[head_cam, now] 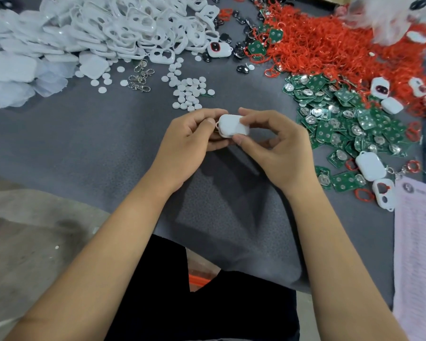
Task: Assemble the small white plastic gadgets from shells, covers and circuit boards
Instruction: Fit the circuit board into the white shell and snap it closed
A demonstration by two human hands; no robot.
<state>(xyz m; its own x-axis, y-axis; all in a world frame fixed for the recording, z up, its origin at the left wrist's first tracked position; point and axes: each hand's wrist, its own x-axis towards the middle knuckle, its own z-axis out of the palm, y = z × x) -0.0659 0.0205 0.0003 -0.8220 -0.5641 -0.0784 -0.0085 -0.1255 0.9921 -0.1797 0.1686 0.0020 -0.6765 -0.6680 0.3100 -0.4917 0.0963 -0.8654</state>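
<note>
Both hands' fingers [241, 139] pinch a white gadget [233, 125] between white discs [190, 94] and green boards [349, 119] on the tabletop [84, 143].

Grey textured cloth [84, 143] covers work surface; worn grey concrete floor [30, 242] below cloth's near-left edge; soft, even light

One camera only, worn on the person's head, looking forward and steeply down over both forearms at the grey mat [89, 134], close enough that heaps of parts fill its far edge.
</note>
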